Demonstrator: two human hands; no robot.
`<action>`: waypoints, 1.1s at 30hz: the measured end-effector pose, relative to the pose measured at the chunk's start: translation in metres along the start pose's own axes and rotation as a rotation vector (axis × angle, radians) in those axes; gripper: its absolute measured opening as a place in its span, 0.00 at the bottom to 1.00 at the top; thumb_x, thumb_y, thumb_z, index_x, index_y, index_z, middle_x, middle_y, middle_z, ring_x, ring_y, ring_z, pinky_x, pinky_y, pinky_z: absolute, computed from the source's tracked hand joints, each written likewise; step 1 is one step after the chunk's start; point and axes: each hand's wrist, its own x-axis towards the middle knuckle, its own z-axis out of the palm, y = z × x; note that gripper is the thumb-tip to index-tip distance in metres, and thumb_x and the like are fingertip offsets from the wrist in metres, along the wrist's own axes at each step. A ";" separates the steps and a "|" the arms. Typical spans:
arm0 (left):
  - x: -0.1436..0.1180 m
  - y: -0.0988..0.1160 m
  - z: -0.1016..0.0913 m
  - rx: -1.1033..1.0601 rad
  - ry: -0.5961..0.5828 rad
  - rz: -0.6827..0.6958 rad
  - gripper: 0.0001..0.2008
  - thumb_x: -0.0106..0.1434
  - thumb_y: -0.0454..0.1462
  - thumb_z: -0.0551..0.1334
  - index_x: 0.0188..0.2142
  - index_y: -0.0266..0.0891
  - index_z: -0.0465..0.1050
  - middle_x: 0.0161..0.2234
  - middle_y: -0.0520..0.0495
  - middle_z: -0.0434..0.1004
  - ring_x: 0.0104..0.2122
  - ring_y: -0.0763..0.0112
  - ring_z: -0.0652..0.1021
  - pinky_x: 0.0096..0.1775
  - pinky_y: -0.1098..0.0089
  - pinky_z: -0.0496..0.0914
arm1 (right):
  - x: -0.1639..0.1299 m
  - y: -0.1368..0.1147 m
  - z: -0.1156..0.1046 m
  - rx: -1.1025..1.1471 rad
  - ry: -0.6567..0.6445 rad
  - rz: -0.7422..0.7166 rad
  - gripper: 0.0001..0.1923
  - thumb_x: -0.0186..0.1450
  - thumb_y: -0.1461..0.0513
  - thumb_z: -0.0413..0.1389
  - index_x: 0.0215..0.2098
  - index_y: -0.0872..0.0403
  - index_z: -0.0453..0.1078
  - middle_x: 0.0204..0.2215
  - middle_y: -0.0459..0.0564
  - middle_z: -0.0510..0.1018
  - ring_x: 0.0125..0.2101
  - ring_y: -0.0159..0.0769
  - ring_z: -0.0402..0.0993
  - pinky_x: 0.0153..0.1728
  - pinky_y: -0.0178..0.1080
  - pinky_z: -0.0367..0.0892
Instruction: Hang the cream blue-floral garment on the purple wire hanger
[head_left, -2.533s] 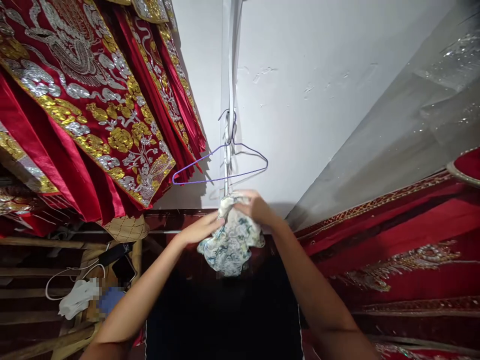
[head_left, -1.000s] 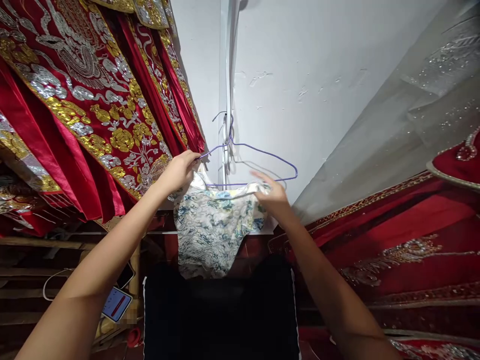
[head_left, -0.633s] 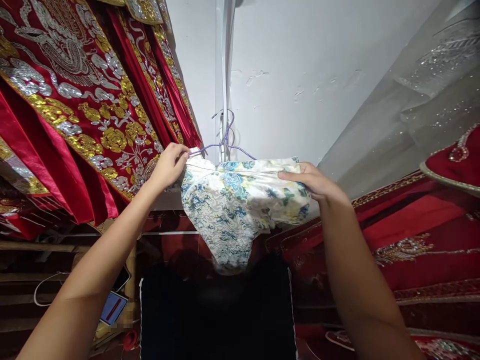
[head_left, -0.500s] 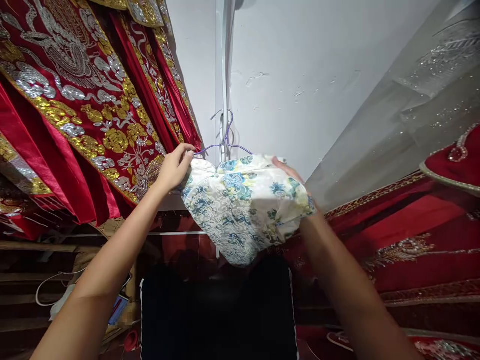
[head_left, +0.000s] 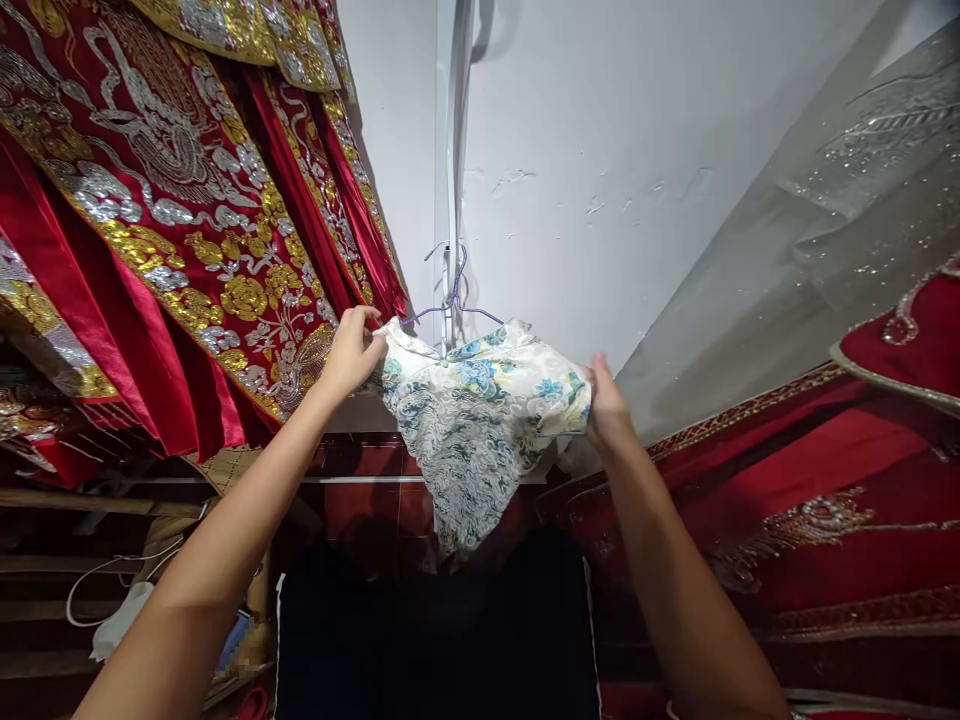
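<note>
A white floral blouse (head_left: pixel 480 385) with blue and yellow flowers hangs on a thin purple hanger (head_left: pixel 431 311). The hanger's hook is at the white upright pole (head_left: pixel 450 150); whether it is hooked on there I cannot tell. My left hand (head_left: pixel 351 350) pinches the blouse's left shoulder, close to the hanger's end. At the other side my right hand (head_left: pixel 609 405) grips the end of the sleeve and holds it out sideways, its thumb pointing up. The blouse's lower part droops in folds toward my dark clothing.
Red costumes with gold and silver sequins (head_left: pixel 244 298) hang on the left. A red beaded garment (head_left: pixel 810 440) and sheer white sparkly fabric (head_left: pixel 877 200) are on the right. Behind the pole stands a white wall (head_left: pixel 585 120). A wooden rack (head_left: pixel 75 500) with a white cable is lower left.
My right hand has moved from behind the blouse's right shoulder down to the sleeve end, drawing it outward. The blouse now hangs straighter. My left hand stays at the left shoulder.
</note>
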 end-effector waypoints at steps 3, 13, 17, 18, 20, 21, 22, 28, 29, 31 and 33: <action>0.002 0.001 0.003 0.003 0.015 0.002 0.08 0.63 0.35 0.59 0.42 0.39 0.71 0.42 0.42 0.73 0.42 0.61 0.73 0.47 0.61 0.68 | -0.006 -0.008 -0.009 0.165 -0.111 0.119 0.27 0.61 0.39 0.57 0.34 0.54 0.75 0.27 0.53 0.80 0.28 0.45 0.79 0.26 0.42 0.73; 0.012 0.122 -0.020 -0.527 -0.206 -0.075 0.18 0.69 0.46 0.56 0.49 0.38 0.74 0.48 0.42 0.76 0.48 0.62 0.75 0.50 0.62 0.69 | -0.082 -0.072 0.030 0.069 -0.031 -0.091 0.16 0.67 0.49 0.57 0.47 0.48 0.73 0.33 0.49 0.78 0.32 0.42 0.76 0.32 0.41 0.74; -0.011 0.140 -0.036 -0.759 -0.468 -0.313 0.15 0.65 0.42 0.62 0.47 0.35 0.73 0.39 0.44 0.77 0.39 0.66 0.77 0.42 0.67 0.71 | -0.112 -0.086 0.057 -0.002 -0.870 -0.393 0.28 0.62 0.48 0.63 0.56 0.51 0.69 0.49 0.53 0.76 0.47 0.45 0.74 0.51 0.45 0.71; -0.021 0.139 -0.044 -0.768 -0.554 -0.346 0.14 0.65 0.41 0.62 0.47 0.36 0.72 0.36 0.46 0.76 0.35 0.68 0.77 0.39 0.69 0.71 | -0.109 -0.083 0.059 -0.015 -0.936 -0.439 0.26 0.64 0.48 0.61 0.55 0.51 0.70 0.50 0.53 0.76 0.49 0.45 0.74 0.53 0.45 0.69; -0.040 0.134 -0.066 -0.679 -0.710 -0.351 0.12 0.66 0.40 0.60 0.47 0.38 0.72 0.32 0.49 0.75 0.30 0.70 0.75 0.33 0.71 0.70 | -0.092 -0.067 0.054 -0.093 -0.767 -0.448 0.17 0.69 0.51 0.56 0.51 0.50 0.73 0.49 0.52 0.76 0.50 0.43 0.73 0.54 0.45 0.68; -0.048 0.131 -0.079 -0.596 -0.768 -0.330 0.11 0.67 0.40 0.59 0.46 0.39 0.72 0.32 0.49 0.75 0.28 0.70 0.75 0.32 0.72 0.69 | -0.080 -0.056 0.050 -0.165 -0.597 -0.425 0.15 0.71 0.53 0.53 0.50 0.49 0.73 0.49 0.52 0.76 0.51 0.43 0.73 0.54 0.46 0.67; -0.053 0.127 -0.093 -0.512 -0.817 -0.302 0.09 0.67 0.40 0.58 0.44 0.40 0.72 0.31 0.49 0.75 0.28 0.70 0.75 0.31 0.72 0.70 | -0.067 -0.043 0.046 -0.224 -0.404 -0.376 0.15 0.71 0.54 0.53 0.53 0.49 0.72 0.50 0.53 0.75 0.52 0.44 0.72 0.54 0.48 0.67; -0.044 0.107 -0.150 -0.212 -0.828 -0.191 0.10 0.65 0.41 0.60 0.40 0.40 0.78 0.30 0.49 0.79 0.27 0.69 0.77 0.32 0.71 0.73 | -0.015 0.016 0.056 -0.343 -0.314 -0.323 0.33 0.72 0.52 0.48 0.73 0.43 0.46 0.69 0.52 0.55 0.69 0.48 0.50 0.67 0.54 0.51; -0.040 0.103 -0.153 -0.186 -0.726 -0.189 0.12 0.64 0.42 0.61 0.41 0.39 0.78 0.30 0.49 0.79 0.26 0.69 0.76 0.31 0.71 0.73 | -0.012 0.019 0.062 -0.334 -0.314 -0.345 0.34 0.72 0.52 0.48 0.73 0.43 0.43 0.71 0.51 0.52 0.70 0.47 0.48 0.69 0.54 0.48; -0.036 0.098 -0.155 -0.163 -0.466 -0.192 0.14 0.64 0.44 0.60 0.42 0.38 0.79 0.28 0.49 0.79 0.26 0.69 0.75 0.30 0.71 0.73 | -0.008 0.019 0.072 -0.315 -0.259 -0.376 0.37 0.72 0.52 0.48 0.74 0.45 0.38 0.72 0.51 0.47 0.71 0.47 0.43 0.70 0.54 0.44; -0.037 0.095 -0.154 -0.166 -0.213 -0.175 0.17 0.66 0.46 0.56 0.41 0.38 0.78 0.25 0.49 0.77 0.28 0.67 0.76 0.30 0.70 0.73 | -0.005 0.015 0.078 -0.297 -0.221 -0.371 0.38 0.72 0.52 0.48 0.74 0.45 0.36 0.73 0.51 0.46 0.71 0.48 0.43 0.69 0.55 0.44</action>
